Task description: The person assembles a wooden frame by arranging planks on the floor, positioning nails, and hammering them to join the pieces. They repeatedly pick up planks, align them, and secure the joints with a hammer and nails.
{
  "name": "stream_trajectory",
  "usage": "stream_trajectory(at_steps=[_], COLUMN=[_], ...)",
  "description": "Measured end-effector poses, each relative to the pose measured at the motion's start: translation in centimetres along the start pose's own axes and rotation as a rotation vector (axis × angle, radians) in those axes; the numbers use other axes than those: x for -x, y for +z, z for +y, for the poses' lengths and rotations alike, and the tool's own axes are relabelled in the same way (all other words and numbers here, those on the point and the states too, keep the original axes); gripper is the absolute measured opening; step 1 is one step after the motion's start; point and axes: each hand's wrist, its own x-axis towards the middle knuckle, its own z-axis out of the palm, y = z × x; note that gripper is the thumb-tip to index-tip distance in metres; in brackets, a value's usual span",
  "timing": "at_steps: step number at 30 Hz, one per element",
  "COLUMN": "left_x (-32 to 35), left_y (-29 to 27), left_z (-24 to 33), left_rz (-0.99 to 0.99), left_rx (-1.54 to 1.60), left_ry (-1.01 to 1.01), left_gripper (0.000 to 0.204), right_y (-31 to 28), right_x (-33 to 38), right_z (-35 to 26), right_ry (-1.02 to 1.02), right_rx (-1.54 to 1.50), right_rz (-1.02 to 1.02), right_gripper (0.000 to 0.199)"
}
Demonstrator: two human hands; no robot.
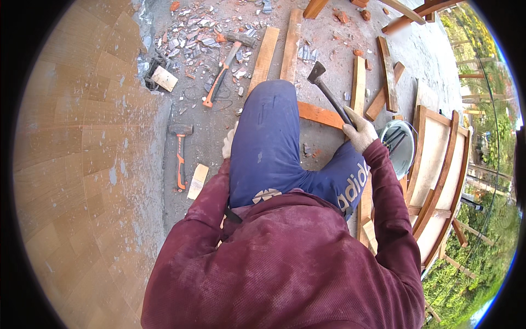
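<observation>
My right hand (361,130), in a pale work glove, is closed around the dark handle of a hatchet (329,94). The hatchet's flared metal head points up and left, in front of my knees. My left hand (228,143), also gloved, is beside my left leg, and the leg hides most of its fingers. Left of that hand a short-handled hammer (181,156) with an orange and black grip lies on the concrete, close to a small wood block (198,181). A longer sledgehammer (223,74) lies farther ahead.
A tiled wall (87,142) runs along the left. Broken tile rubble (192,38) covers the floor ahead. Timber boards (266,57) lie in front and to the right. A pale bucket (398,147) with dark rods stands by my right arm, near a wooden panel (438,164).
</observation>
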Motion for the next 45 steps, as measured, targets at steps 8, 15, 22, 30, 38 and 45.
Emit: stream_trajectory(at_steps=[8,15,22,30,38,45], left_x=[8.3,4.4,2.5,1.9,2.1,2.1], left_y=[-3.0,-10.5,-10.3,-9.2,-8.2,-9.0], left_z=[1.9,4.7,5.6,5.4,4.9,5.5], left_rz=[-0.222,-0.366,-0.407,-0.338,-0.373,-0.336], left_rx=[-0.060,0.276,0.121,0.153,0.056,0.060], left_ry=[-0.252,-0.399,-0.402,-0.414,-0.364,-0.354], left_gripper=[0.090,0.106,0.107,0.108,0.106,0.104], right_y=[-1.2,-1.5,-1.3,-0.3,-1.5,-1.4], right_x=[-3.9,-9.2,-8.9,-5.5,-8.6,-9.8], right_z=[-1.8,-2.7,-0.8,-2.3,-3.7,-0.1], right_ry=[0.406,0.426,0.458,0.494,0.496,0.360], right_rx=[-0.226,0.080,0.060,-0.082,-0.033,-0.037], right_rz=[-0.218,-0.411,-0.499,-0.380,-0.447,-0.501], right_gripper=[0.060,0.056,0.057,0.056,0.057,0.056])
